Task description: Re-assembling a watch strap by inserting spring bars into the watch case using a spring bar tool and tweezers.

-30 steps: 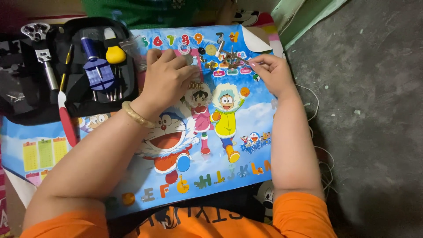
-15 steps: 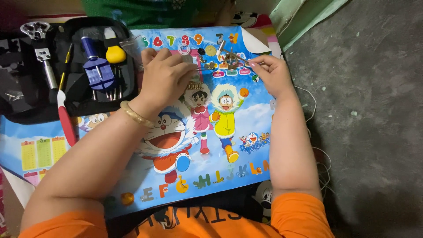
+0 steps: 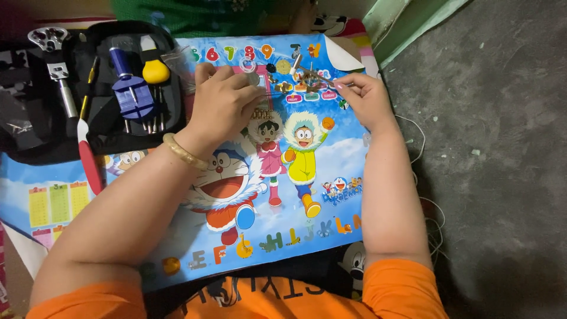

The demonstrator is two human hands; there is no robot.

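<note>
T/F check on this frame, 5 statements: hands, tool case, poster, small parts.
1. The left hand rests on the cartoon poster. True.
2. The right hand holds a hammer. False: it pinches thin tweezers.
3. The black tool case lies open beside the left hand. True.
4. The small metal parts sit inside the tool case. False: they lie on the poster, between the hands.
5. A bracelet is on the right wrist. False: it is on the left wrist.
</note>
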